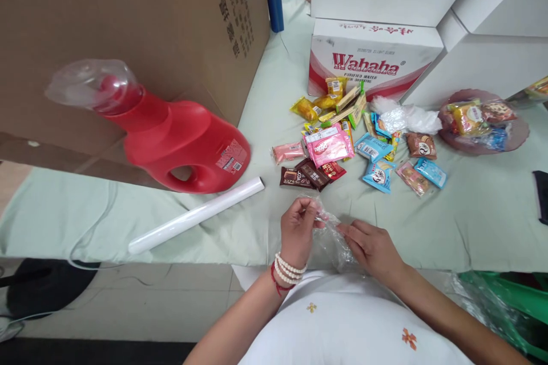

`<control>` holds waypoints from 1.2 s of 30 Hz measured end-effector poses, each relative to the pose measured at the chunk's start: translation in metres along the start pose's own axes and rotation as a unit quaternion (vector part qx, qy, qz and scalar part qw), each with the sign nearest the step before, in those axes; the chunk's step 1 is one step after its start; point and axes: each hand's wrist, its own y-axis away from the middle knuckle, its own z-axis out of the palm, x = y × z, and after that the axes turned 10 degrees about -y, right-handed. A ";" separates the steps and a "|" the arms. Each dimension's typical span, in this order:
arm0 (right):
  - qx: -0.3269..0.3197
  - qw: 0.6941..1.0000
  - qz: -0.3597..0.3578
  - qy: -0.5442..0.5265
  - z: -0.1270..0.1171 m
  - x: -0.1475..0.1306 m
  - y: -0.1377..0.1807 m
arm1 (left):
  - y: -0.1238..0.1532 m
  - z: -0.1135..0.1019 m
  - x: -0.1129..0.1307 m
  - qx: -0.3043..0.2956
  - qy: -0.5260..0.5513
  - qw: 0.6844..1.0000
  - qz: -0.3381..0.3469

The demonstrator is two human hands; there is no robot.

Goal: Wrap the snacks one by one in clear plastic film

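1. Your left hand [298, 225] pinches the upper end of a piece of clear plastic film [336, 242] between thumb and fingers, palm turned inward.
2. Your right hand [370, 242] has its fingertips at the film's right side, index finger pointing left; whether they grip or only touch, you cannot tell from here.
3. The film lies between your two hands, just above the near edge of the bench [432, 234]. Its long axis slants from the left fingertips down toward your body and rightward.
4. Straight beyond your left hand, and nearer to it, lie dark brown packets [295, 177]. Blue packets [379, 175] lie beyond your right hand.
5. Farther right, on your right hand's side, stands a bowl of snacks [520, 134].
6. Well left, a white tube [197, 217] points diagonally away from you, below a red jug [192, 137].
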 end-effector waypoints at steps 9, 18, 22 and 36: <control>0.132 0.964 0.085 -0.215 -0.030 -0.013 -0.021 | 0.019 0.003 -0.001 -0.033 -0.042 0.998 0.043; 0.104 0.916 0.142 -0.360 -0.014 -0.018 -0.049 | 0.021 0.000 -0.005 -0.037 -0.081 0.992 0.084; 0.109 0.898 0.178 -0.388 -0.018 -0.015 -0.047 | 0.020 -0.002 -0.007 -0.032 -0.064 0.995 0.070; 0.060 0.914 0.175 -0.361 -0.020 -0.025 -0.054 | 0.023 -0.001 -0.007 -0.059 -0.197 0.944 0.260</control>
